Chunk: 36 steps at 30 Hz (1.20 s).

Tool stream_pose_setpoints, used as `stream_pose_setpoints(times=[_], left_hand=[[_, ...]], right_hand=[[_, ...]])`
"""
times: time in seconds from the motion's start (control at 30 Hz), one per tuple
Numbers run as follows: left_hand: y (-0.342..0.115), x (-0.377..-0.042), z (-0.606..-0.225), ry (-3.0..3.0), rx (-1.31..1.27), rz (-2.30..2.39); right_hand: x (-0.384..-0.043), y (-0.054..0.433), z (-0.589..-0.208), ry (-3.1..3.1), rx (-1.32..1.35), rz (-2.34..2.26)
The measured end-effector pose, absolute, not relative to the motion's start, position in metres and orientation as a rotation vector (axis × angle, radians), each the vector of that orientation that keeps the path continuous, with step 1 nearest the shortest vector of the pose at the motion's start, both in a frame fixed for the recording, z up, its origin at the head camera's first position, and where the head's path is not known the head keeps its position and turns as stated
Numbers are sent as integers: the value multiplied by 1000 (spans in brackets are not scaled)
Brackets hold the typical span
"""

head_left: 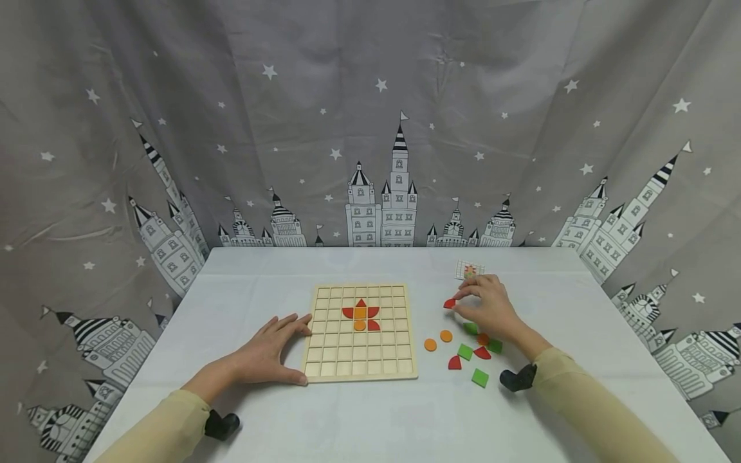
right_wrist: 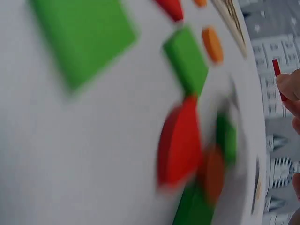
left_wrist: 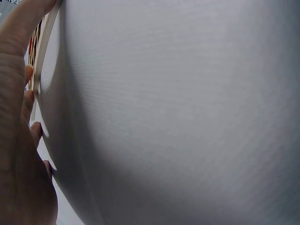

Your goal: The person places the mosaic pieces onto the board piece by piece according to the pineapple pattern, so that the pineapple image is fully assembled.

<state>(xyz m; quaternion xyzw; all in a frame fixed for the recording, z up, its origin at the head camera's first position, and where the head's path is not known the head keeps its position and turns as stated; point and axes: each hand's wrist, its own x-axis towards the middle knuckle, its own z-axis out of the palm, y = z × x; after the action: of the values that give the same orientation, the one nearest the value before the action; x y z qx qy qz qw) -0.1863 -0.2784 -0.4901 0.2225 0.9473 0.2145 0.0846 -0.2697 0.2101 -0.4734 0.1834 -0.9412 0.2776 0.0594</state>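
A square wooden grid board lies on the white table, bearing an orange square, an orange disc, a red triangle and red quarter-circle pieces. At its left edge rests my left hand, fingers spread, thumb by the near corner. To the right of the board my right hand pinches a red quarter-circle piece between thumb and fingertips, above the table. The right wrist view also shows this pinched red piece, edge-on.
Loose pieces lie right of the board: orange discs, green squares and red quarter-circles; some sit under my right hand. A small pattern card lies farther back. A grey castle-print curtain stands behind the table.
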Motion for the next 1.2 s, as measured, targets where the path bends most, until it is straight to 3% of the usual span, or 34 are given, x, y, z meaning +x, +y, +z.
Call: stream_pose_setpoints(times=[0.57, 1.2], left_hand=[[-279, -187, -491, 2823, 639, 625], [-281, -188, -493, 2824, 664, 620]], right_hand=[[-272, 52, -479, -2730, 1016, 799], [-265, 14, -492, -2765, 1038, 708]])
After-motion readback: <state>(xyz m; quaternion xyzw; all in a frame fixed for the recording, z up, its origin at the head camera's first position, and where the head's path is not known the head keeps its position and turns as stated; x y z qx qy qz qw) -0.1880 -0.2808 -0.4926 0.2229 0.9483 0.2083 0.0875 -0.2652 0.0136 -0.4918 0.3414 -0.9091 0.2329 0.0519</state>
